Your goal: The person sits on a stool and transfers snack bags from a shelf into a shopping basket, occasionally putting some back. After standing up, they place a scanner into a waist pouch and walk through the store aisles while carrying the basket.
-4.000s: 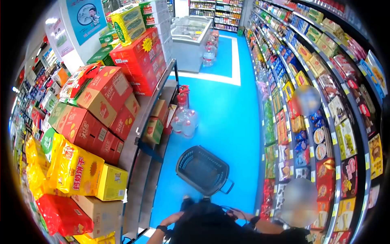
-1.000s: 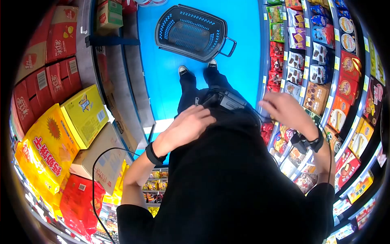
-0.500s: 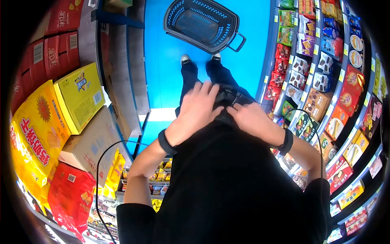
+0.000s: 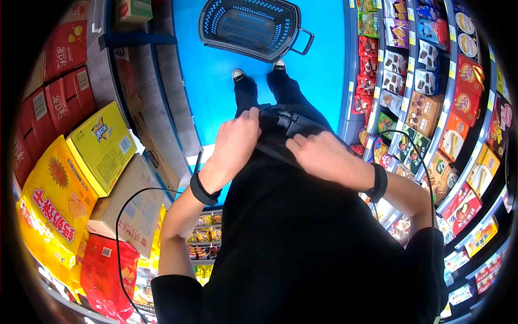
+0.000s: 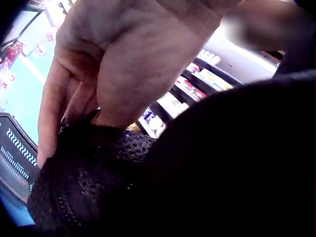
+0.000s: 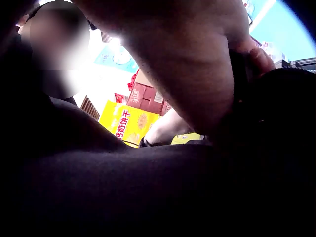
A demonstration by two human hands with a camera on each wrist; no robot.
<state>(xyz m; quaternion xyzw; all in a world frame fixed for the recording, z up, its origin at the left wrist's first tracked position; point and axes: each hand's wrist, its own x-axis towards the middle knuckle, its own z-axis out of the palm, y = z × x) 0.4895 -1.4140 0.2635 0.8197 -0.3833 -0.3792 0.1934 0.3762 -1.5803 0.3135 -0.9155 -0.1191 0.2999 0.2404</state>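
Observation:
A black waist bag (image 4: pixel 295 125) lies across the front of the person's waist. My left hand (image 4: pixel 236 139) grips its left end, and in the left wrist view the fingers of that hand (image 5: pixel 118 64) bend over the bag's dark mesh fabric (image 5: pixel 89 185). At the bag's near edge, right of its middle, my right hand (image 4: pixel 324 155) pinches the fabric with curled fingers. The right wrist view has this hand (image 6: pixel 197 64) against dark material, its fingertips mostly hidden.
A dark shopping basket (image 4: pixel 245 27) stands on the blue floor (image 4: pixel 210 100) beyond the shoes. Snack packs fill the shelves at right. Boxes and a yellow biscuit bag (image 4: pixel 54 200) are at left. A thin black cable (image 4: pixel 120 227) loops beside the left arm.
My left hand has moved from above the bag to its left end and now grips it. The right hand has shifted slightly left and down, staying on the bag. The view has shifted slightly.

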